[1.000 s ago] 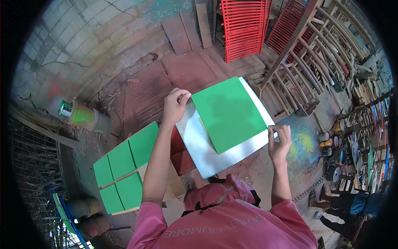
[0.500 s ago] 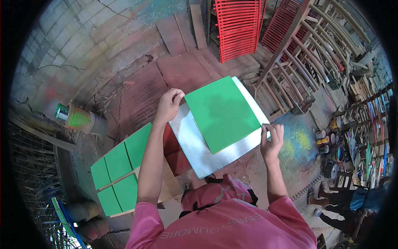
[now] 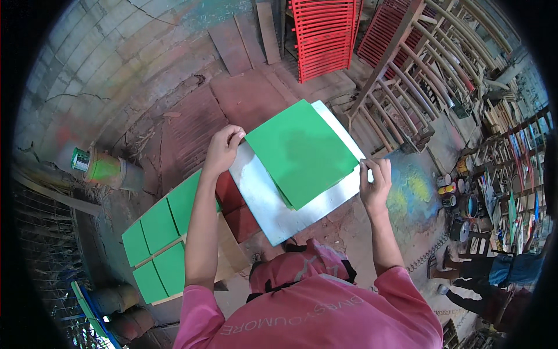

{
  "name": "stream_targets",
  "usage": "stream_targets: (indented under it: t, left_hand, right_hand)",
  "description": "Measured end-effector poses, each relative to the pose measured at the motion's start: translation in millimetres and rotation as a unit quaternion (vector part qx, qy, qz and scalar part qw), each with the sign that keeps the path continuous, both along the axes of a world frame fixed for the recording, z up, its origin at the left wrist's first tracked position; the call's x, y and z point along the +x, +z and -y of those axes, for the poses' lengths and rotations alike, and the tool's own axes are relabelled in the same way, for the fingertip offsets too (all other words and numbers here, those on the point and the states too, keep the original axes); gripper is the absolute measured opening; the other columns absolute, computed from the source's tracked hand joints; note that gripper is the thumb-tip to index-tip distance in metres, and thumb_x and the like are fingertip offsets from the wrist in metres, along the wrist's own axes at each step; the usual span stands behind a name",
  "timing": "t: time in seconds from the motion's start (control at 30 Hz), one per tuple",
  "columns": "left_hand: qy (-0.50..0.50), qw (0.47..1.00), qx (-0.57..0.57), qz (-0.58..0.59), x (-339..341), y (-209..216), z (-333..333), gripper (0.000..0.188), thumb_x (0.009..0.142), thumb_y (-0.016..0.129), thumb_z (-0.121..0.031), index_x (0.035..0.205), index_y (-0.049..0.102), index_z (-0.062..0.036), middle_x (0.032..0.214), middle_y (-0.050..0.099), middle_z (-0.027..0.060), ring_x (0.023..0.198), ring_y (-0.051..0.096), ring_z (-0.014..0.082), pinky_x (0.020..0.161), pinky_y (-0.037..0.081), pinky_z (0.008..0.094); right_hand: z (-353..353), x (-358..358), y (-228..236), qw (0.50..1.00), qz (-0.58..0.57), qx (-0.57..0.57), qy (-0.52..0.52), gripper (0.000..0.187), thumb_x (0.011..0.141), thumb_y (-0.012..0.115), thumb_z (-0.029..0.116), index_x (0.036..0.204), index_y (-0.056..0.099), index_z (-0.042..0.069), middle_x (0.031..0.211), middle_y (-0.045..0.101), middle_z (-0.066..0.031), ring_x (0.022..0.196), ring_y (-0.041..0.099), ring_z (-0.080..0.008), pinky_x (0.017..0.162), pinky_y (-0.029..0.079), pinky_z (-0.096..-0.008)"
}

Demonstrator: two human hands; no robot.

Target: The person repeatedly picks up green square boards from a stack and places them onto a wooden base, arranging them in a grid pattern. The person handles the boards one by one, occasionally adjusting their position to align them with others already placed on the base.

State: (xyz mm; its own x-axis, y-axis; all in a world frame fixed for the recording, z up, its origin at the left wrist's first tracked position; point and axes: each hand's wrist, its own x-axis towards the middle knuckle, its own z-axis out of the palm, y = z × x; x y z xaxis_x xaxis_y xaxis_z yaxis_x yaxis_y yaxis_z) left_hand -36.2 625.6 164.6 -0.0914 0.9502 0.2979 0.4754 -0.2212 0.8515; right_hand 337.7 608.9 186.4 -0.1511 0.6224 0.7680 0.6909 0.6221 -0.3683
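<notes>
A flat green square panel spans the space between my two hands, above a white board. My left hand pinches its left corner, and my right hand pinches the right corner. Along the panel's lower left side a second green edge peeks out from beneath; how far that lower piece reaches is hidden. Left of my left forearm, several more green panels lie in rows on a low support.
A dark red surface shows beside the white board. Red slatted frames and bare wooden frames stand at the far right. A paint-stained bucket sits at left, cans at right. Another person's legs show at lower right.
The view has shifted slightly, so the scene sits a little farther left. Both hands keep their pinch on the panel's corners, and a green edge now shows under its lower left side.
</notes>
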Motion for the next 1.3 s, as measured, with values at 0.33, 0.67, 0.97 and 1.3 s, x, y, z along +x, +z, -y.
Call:
stream_targets:
  t: [0.33, 0.67, 0.97, 1.3]
  left_hand:
    - [0.086, 0.993, -0.014, 0.085, 24, 6, 73, 0.013, 0.092, 0.054, -0.01, 0.091, 0.06, 0.0022, 0.08, 0.054, -0.001, 0.073, 0.047, 0.0053, 0.066, 0.039, 0.0213]
    - [0.177, 0.955, -0.006, 0.239, 33, 11, 173, 0.012, 0.089, 0.059, -0.009, 0.093, 0.062, 0.0019, 0.091, 0.058, 0.0008, 0.078, 0.049, 0.0067, 0.07, 0.038, 0.0201]
    - [0.161, 0.936, -0.058, 0.309, 57, -26, 260, 0.011, 0.087, 0.059, -0.008, 0.09, 0.061, 0.0025, 0.082, 0.05, -0.0004, 0.078, 0.048, 0.0066, 0.072, 0.037, 0.0202]
    - [0.185, 0.909, -0.11, 0.356, 46, -29, 321, 0.006, 0.084, 0.058, 0.001, 0.089, 0.06, 0.0027, 0.083, 0.05, -0.0001, 0.076, 0.045, 0.0065, 0.069, 0.035, 0.0208]
  right_hand:
    - [27, 6, -18, 0.915, -0.294, -0.271, -0.049, 0.018, 0.091, 0.057, 0.016, 0.091, 0.062, -0.001, 0.081, 0.062, -0.0043, 0.068, 0.05, -0.0113, 0.061, 0.04, -0.0251]
    - [109, -53, 6, 0.574, -0.553, -0.599, 0.078, 0.032, 0.087, 0.065, 0.027, 0.095, 0.06, -0.003, 0.083, 0.06, -0.0049, 0.07, 0.053, -0.0105, 0.061, 0.039, -0.0236]
    - [98, -66, 12, 0.623, -0.504, -0.597, 0.031, 0.023, 0.084, 0.07, 0.024, 0.084, 0.06, 0.003, 0.072, 0.053, -0.0008, 0.06, 0.048, -0.0103, 0.056, 0.038, -0.0266]
    - [92, -76, 36, 0.699, -0.464, -0.545, 0.01, 0.02, 0.083, 0.07, 0.022, 0.082, 0.065, 0.003, 0.065, 0.054, 0.0023, 0.055, 0.044, -0.0048, 0.051, 0.035, -0.0221]
